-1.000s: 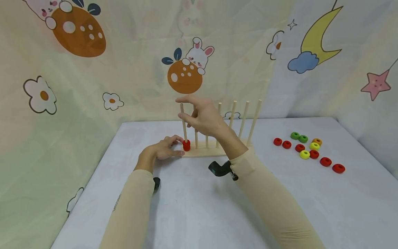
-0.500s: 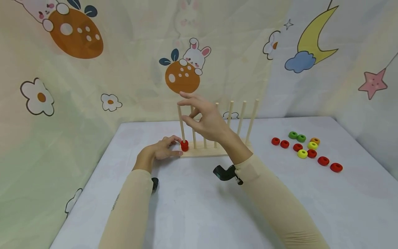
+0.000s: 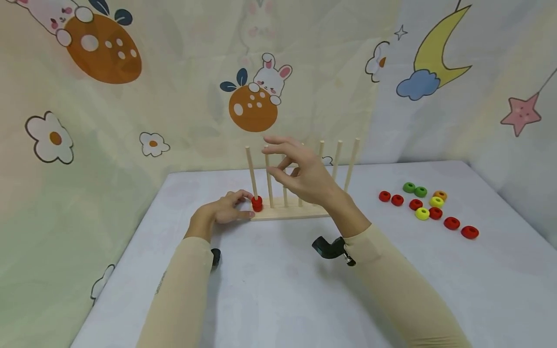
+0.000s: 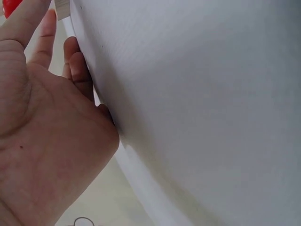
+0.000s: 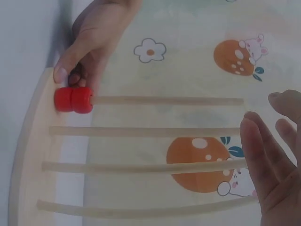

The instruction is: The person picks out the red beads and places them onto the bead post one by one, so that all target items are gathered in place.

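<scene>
A wooden peg stand with several upright pegs stands toward the back of the table. On its leftmost peg two red beads are stacked against the base. My left hand holds the left end of the base, thumb at the front corner and fingers behind, beside the beads; the left wrist view catches only a corner of the wood. My right hand hovers in front of the upper pegs, fingers spread and relaxed, with nothing in it. It hides parts of the middle pegs in the head view.
Loose beads lie on the right of the white-covered table: several red beads, two green beads, two yellow beads and an orange bead. A patterned cloth hangs behind the table.
My right hand has drawn away from the leftmost peg, to the right and slightly downward. My left hand keeps its place at the base; the two red beads stay on their peg.
</scene>
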`<state>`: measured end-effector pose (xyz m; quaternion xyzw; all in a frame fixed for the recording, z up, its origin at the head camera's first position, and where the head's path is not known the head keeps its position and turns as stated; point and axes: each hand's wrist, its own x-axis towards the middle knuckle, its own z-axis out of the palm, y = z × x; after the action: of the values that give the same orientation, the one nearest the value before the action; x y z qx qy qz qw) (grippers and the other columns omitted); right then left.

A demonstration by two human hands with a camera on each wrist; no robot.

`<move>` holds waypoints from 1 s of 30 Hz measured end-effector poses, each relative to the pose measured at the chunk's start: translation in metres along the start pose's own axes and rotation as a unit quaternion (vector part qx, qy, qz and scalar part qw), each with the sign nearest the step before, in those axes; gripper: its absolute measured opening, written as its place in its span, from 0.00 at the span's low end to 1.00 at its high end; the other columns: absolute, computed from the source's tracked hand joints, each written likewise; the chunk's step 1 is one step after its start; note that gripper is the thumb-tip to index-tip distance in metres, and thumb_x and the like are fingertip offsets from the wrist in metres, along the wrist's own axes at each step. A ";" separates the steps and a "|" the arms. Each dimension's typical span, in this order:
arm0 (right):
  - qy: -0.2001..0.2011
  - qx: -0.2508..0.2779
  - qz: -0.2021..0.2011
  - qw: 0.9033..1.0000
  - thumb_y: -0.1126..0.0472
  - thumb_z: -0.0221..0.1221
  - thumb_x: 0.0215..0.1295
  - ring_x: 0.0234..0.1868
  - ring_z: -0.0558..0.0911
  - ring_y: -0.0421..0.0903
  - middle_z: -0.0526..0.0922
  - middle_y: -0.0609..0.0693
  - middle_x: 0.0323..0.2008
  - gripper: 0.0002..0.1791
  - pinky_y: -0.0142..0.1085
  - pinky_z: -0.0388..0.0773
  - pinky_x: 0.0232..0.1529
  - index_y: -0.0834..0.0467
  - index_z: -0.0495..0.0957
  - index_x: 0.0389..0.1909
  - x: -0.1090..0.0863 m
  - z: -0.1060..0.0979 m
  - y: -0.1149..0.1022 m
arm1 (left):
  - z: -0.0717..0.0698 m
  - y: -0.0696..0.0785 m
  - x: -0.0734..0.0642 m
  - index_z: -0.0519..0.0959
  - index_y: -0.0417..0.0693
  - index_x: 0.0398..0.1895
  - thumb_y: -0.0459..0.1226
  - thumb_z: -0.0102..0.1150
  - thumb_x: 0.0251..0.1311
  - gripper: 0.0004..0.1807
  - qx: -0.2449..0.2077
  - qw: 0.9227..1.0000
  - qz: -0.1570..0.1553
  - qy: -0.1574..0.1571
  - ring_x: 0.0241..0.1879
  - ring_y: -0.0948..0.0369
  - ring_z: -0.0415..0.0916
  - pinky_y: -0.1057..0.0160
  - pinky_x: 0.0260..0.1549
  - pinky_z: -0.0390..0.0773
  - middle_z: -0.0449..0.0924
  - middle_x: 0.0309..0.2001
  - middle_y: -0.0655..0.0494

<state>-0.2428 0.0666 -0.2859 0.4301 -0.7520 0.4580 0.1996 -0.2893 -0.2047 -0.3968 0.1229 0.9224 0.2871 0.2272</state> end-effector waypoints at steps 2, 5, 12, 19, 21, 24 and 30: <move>0.003 0.004 -0.003 1.000 0.70 0.65 0.67 0.34 0.87 0.41 0.75 0.51 0.69 0.20 0.38 0.84 0.25 0.59 0.80 0.59 -0.003 -0.001 0.002 | -0.001 -0.001 0.000 0.64 0.67 0.68 0.57 0.64 0.64 0.32 0.002 1.000 0.002 0.001 0.74 0.44 0.56 0.33 0.69 0.57 0.59 0.72 0.47; 0.007 0.006 -0.001 1.000 0.70 0.65 0.67 0.34 0.86 0.41 0.76 0.50 0.68 0.20 0.37 0.83 0.24 0.58 0.81 0.59 -0.009 -0.002 0.004 | 0.000 -0.003 0.001 0.64 0.66 0.69 0.57 0.64 0.65 0.33 0.000 1.000 -0.001 0.001 0.73 0.44 0.56 0.33 0.70 0.57 0.59 0.72 0.46; 0.020 -0.001 0.004 1.000 0.72 0.65 0.66 0.33 0.86 0.41 0.78 0.52 0.65 0.20 0.34 0.81 0.23 0.57 0.81 0.57 -0.027 -0.011 0.012 | 0.002 -0.004 0.002 0.64 0.66 0.69 0.56 0.65 0.64 0.33 -0.004 1.000 -0.003 0.003 0.73 0.43 0.55 0.32 0.69 0.57 0.59 0.72 0.45; 0.022 -0.016 0.016 1.000 0.73 0.65 0.64 0.32 0.86 0.41 0.79 0.54 0.61 0.20 0.34 0.82 0.24 0.57 0.82 0.56 -0.047 -0.016 0.017 | 0.003 -0.002 0.001 0.64 0.64 0.69 0.56 0.64 0.64 0.33 -0.005 1.000 0.005 0.003 0.73 0.42 0.55 0.31 0.69 0.57 0.58 0.73 0.44; 0.019 -0.015 0.024 0.999 0.73 0.65 0.65 0.32 0.86 0.40 0.80 0.53 0.61 0.20 0.34 0.82 0.24 0.56 0.82 0.55 -0.052 -0.017 0.018 | 0.002 -0.002 0.001 0.64 0.63 0.69 0.55 0.64 0.64 0.33 -0.003 1.000 0.009 0.003 0.73 0.42 0.55 0.31 0.68 0.57 0.59 0.72 0.43; 0.021 -0.015 0.035 0.999 0.73 0.65 0.65 0.32 0.85 0.40 0.80 0.51 0.60 0.19 0.34 0.82 0.24 0.55 0.83 0.55 -0.058 -0.019 0.020 | 0.002 -0.001 0.001 0.64 0.63 0.69 0.55 0.65 0.64 0.33 -0.004 1.000 0.015 0.006 0.73 0.43 0.55 0.32 0.69 0.57 0.59 0.72 0.44; 0.023 -0.016 0.040 0.999 0.72 0.65 0.65 0.32 0.84 0.41 0.80 0.50 0.58 0.18 0.33 0.82 0.24 0.55 0.83 0.54 -0.067 -0.024 0.024 | 0.002 -0.001 0.001 0.65 0.64 0.68 0.56 0.65 0.64 0.32 -0.006 1.000 0.021 0.005 0.73 0.43 0.55 0.32 0.70 0.56 0.59 0.71 0.45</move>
<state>-0.2279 0.1230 -0.3326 0.3859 -0.7711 0.4629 0.2055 -0.2898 -0.2039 -0.3987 0.1393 0.9189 0.2982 0.2175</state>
